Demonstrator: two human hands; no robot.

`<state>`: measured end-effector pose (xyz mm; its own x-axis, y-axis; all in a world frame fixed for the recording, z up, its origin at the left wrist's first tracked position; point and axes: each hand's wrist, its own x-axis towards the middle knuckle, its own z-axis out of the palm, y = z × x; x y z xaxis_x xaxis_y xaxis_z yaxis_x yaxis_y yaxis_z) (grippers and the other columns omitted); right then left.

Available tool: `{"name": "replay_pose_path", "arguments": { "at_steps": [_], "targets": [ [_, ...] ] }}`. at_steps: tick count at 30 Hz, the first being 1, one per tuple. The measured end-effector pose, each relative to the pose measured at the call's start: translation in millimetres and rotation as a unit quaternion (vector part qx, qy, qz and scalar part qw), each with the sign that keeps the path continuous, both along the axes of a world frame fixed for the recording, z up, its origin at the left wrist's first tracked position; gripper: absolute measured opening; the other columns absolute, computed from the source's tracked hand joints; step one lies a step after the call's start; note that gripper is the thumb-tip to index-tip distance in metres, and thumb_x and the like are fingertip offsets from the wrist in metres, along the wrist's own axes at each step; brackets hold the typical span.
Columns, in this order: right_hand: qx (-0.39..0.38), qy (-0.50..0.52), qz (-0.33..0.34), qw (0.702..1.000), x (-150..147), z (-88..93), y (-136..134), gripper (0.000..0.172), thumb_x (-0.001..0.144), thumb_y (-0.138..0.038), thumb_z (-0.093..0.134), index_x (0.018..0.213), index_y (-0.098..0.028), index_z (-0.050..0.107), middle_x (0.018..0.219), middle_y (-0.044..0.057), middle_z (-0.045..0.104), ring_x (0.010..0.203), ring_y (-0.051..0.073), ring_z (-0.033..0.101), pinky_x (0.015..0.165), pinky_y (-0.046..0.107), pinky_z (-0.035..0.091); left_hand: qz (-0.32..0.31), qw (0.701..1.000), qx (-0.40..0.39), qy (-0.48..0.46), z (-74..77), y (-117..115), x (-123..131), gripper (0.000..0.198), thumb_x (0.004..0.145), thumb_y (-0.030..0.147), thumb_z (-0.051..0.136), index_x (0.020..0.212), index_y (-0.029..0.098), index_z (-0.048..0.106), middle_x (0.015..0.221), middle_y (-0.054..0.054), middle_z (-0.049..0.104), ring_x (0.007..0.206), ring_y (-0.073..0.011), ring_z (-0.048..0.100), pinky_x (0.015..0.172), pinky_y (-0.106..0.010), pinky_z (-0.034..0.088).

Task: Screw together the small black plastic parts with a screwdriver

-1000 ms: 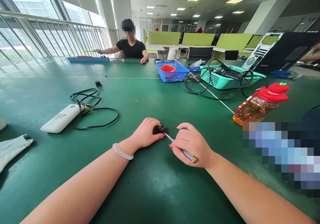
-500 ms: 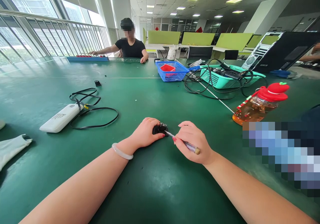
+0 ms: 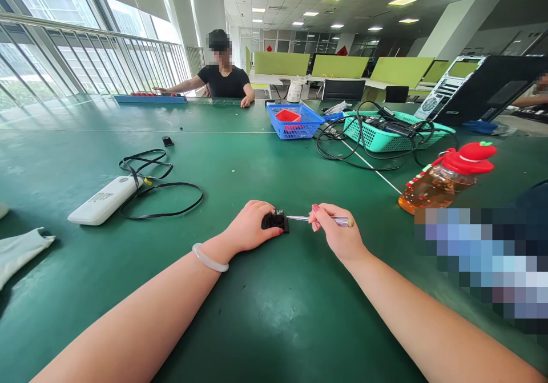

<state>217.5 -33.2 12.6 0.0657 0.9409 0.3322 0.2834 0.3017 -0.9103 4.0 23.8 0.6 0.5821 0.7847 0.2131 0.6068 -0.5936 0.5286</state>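
Observation:
My left hand [image 3: 252, 226] is closed around a small black part with metal pins or terminals [image 3: 277, 221], holding it down on the green table [image 3: 257, 320]. The fingers cover its left side, so its exact kind does not show. In my right hand [image 3: 336, 229] is a slim screwdriver [image 3: 342, 221] with a clear handle, gripped between thumb and fingers. Its shaft lies almost level and points left. The tip reaches the right upper side of the black part; whether it touches I cannot tell.
To the left lie a white power bank [image 3: 105, 200] with a black cord [image 3: 180, 184] and a small black piece [image 3: 167, 141]. A blue basket [image 3: 295, 130], a green basket [image 3: 385, 137] with cables and a red-capped bottle [image 3: 445, 177] stand right. Across sits a person [image 3: 225, 80].
My right hand has shifted right and slightly up, turning the screwdriver from a slant to nearly level. Its tip has moved up along the black part. My left hand keeps its place.

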Motion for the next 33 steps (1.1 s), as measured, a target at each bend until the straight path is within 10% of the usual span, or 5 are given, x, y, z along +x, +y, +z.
{"name": "replay_pose_path", "arguments": {
  "at_steps": [15,33],
  "targets": [
    [0.045,-0.051,0.08,0.995,-3.6,3.2,-6.7,0.046,0.092,-0.051,0.051,0.061,-0.019,0.061,0.057,0.0,0.053,0.057,0.014,0.05,0.054,0.027,0.04,-0.001,1.0,0.01,0.005,-0.3,0.3,-0.1,0.03,0.077,0.043,0.068,0.099,0.023,0.063,0.115,-0.007,0.066,0.115,-0.029,0.055,0.102,-0.046,0.045],
    [-0.004,-0.065,-0.119,0.991,-3.6,5.0,-2.1,0.037,0.087,-0.046,0.054,0.063,-0.02,0.063,0.058,-0.001,0.051,0.054,0.013,0.046,0.05,0.026,0.034,-0.006,1.0,-0.005,0.006,1.8,-1.7,0.3,0.031,0.078,0.043,0.067,0.101,0.023,0.064,0.118,-0.006,0.065,0.119,-0.0282,0.052,0.105,-0.045,0.042]
  ]
}}
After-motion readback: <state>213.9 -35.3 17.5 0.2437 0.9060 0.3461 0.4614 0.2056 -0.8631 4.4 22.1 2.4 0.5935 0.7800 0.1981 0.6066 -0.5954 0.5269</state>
